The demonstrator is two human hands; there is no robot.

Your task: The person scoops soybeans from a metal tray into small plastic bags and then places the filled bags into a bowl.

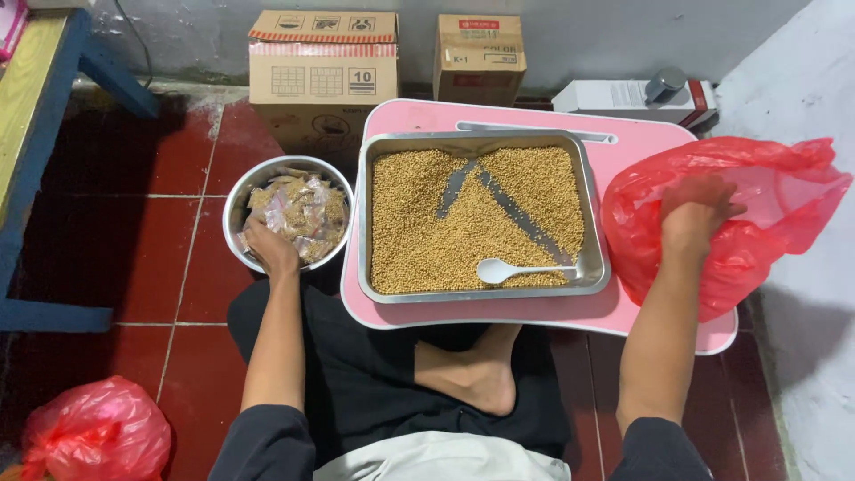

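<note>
A steel tray (593,214) full of tan seeds sits on a pink lap table (499,313) in front of me, with a white plastic spoon (508,270) lying on the seeds near the front edge. My left hand (269,248) rests inside a round steel bowl (237,198) on the floor, among several small filled plastic packets (303,212); whether it grips one is hidden. My right hand (695,210) reaches into the mouth of a red plastic bag (757,249) at the table's right end, fingers curled on the bag's film.
Two cardboard boxes (322,73) (479,59) and a white flat box (623,96) stand against the back wall. A blue-framed wooden bench (36,134) is at left. Another red bag (96,433) lies at bottom left. My crossed legs are under the table.
</note>
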